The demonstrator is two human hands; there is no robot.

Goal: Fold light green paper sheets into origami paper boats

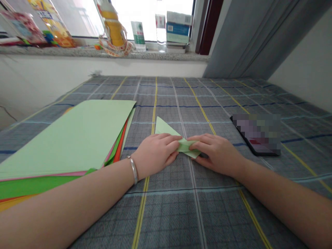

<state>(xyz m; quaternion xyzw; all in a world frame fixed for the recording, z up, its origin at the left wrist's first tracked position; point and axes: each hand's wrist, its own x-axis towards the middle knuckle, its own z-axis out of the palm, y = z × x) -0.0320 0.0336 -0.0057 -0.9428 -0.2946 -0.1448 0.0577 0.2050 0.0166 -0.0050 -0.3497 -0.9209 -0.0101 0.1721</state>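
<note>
A small piece of light green folded paper lies on the plaid cloth in front of me, with one pointed corner sticking up to the far left. My left hand, a silver bangle on its wrist, has its fingers closed on the paper's left part. From the other side my right hand pinches the right part, its fingertips on a folded strip and its thumb by the near corner. Between the two hands several fold layers show. The fingers hide the rest of the paper.
To the left lies a stack of coloured paper sheets, light green on top. A phone rests on the plaid cloth at the right. Behind, the windowsill holds a yellow bottle, a tube, boxes and snack bags.
</note>
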